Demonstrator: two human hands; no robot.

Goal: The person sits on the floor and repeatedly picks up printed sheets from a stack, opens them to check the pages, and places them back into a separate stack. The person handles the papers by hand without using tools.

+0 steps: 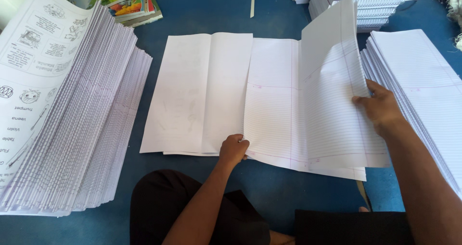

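At frame centre the left hand (234, 148) pressed curled fingers on a ruled sheet (274, 105) (blue floor (202, 14) beneath), while the right hand (380, 105) pinched its lifted half.

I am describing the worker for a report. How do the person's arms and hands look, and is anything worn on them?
Both forearms are bare: no sleeves show. The left hand and right hand wear no gloves, and no rings, watch or bracelet can be seen. Dark clothing covers the lap below the arms.
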